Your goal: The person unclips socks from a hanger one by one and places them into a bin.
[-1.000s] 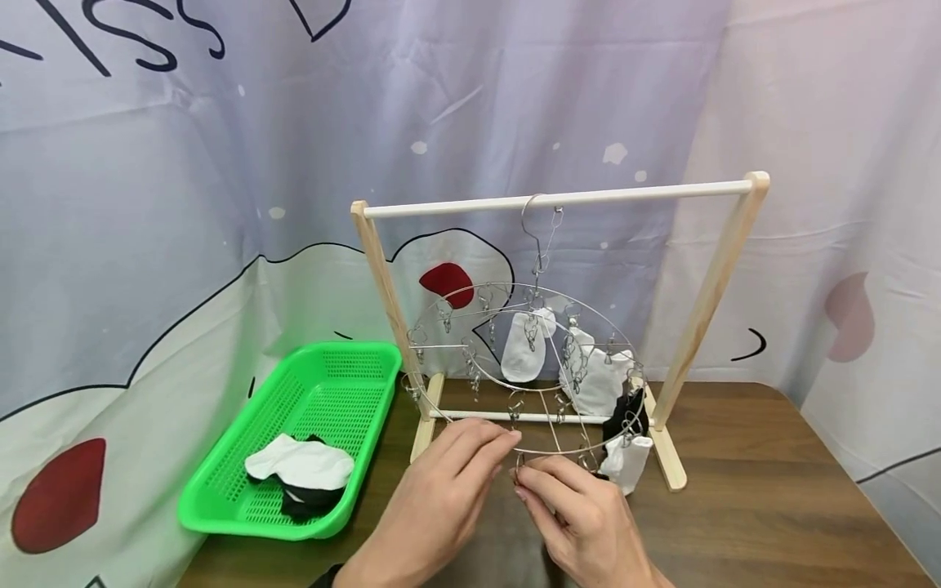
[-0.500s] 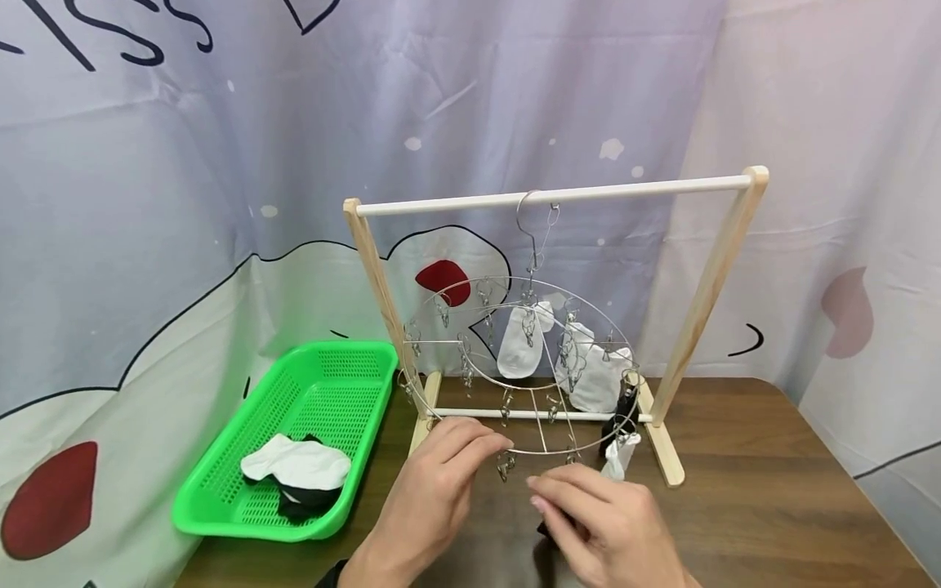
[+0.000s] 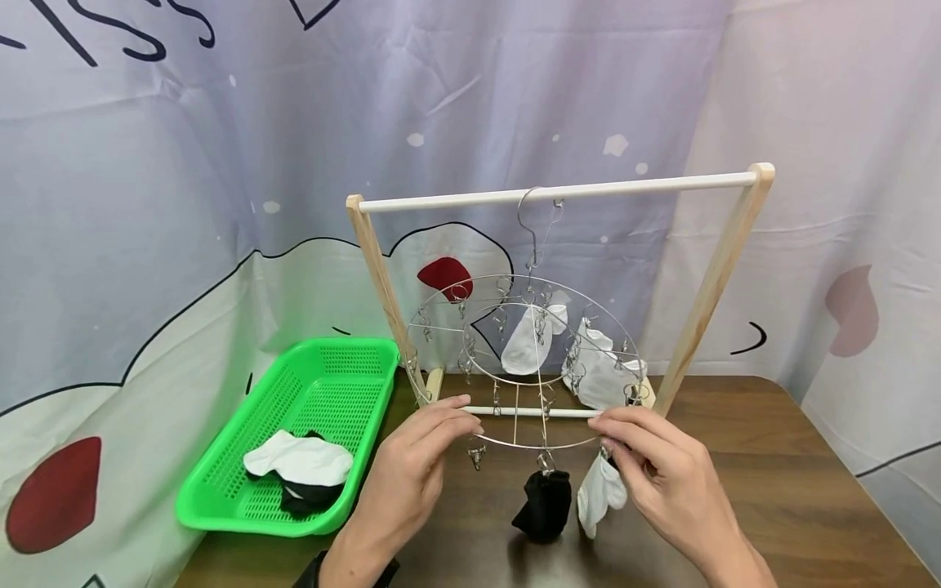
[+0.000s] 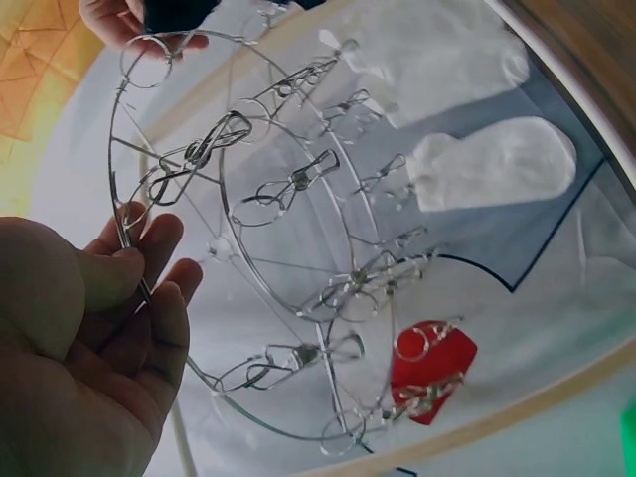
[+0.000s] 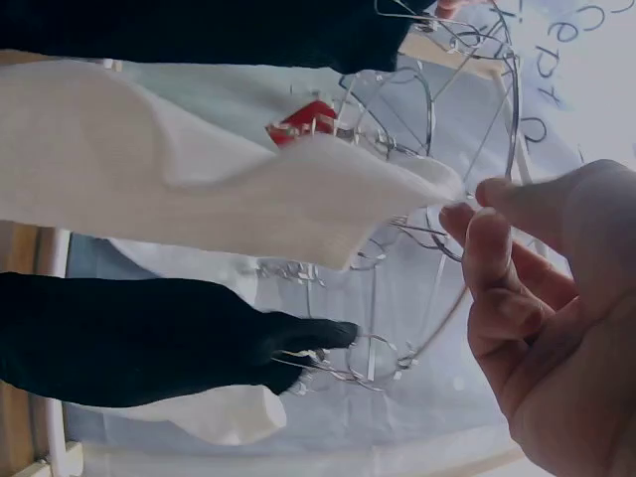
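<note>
A round wire sock hanger [image 3: 516, 445] with dangling clips hangs by its hook from a white rail. My left hand [image 3: 408, 465] holds its front-left rim; in the left wrist view the thumb and fingers pinch the wire. At the front right, my right hand [image 3: 669, 474] pinches the rim beside a clipped white sock [image 3: 601, 494], whose top it partly hides in the head view. Between the hands a black sock [image 3: 546, 506] hangs from a clip. Another black sock [image 5: 139, 338] hangs farther along the ring in the right wrist view.
A wooden stand [image 3: 716, 286] carries the rail [image 3: 470, 198]. More white socks [image 3: 524, 347] hang at the hanger's back and right. A green basket [image 3: 197, 510] on the left holds a white sock [image 3: 297, 459] over black ones. Patterned cloth [image 3: 309, 122] surrounds the wooden table [image 3: 794, 490].
My right hand has moved right, from the front black sock to the rim near the white sock. The hanger has turned, bringing that white sock toward the front. The left hand has shifted slightly left.
</note>
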`<state>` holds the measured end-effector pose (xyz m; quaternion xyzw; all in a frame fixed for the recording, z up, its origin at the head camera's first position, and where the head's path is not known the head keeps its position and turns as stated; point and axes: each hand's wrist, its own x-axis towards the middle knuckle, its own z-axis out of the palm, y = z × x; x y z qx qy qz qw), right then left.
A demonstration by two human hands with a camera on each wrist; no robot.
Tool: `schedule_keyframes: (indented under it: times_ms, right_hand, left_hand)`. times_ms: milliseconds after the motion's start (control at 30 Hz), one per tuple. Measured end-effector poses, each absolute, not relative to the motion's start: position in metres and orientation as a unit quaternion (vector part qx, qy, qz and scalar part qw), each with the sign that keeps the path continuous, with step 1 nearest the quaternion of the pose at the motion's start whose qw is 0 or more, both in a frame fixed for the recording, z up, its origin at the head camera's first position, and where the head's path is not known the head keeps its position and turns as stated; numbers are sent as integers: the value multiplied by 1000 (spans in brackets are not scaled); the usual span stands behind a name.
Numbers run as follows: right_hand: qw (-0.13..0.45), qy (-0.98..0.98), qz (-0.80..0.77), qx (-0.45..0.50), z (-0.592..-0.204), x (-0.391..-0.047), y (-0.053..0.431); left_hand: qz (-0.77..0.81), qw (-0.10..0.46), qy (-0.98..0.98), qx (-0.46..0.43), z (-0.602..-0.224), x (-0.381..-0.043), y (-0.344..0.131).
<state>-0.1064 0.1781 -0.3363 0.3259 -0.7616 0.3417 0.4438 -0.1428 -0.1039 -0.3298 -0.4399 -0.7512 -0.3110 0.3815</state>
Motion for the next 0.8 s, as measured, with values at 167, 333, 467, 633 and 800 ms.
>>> schedule_keyframes:
  times_ms: [167,333,467,633,800]
  right_hand:
    - [469,-751,331,325,-339,-110,175]
    - [483,-755,313,315,-331,-105,168]
    - [485,-758,304,312,-333,-105,166]
    - [485,-756,304,316,-337,-107,164]
    - [485,-760,300,312,-339,-106,164]
  left_hand:
    - [-306,376,-755,-441,-331,-146,-106]
    - [-301,370,-758,-445,-326,-143,-104]
    - [-308,394,-729,-468,-318,-135,-99]
    - [-366,320,-658,-575,-325,-122,-98]
    - [-331,30,-808,-486,-369,-120,-101]
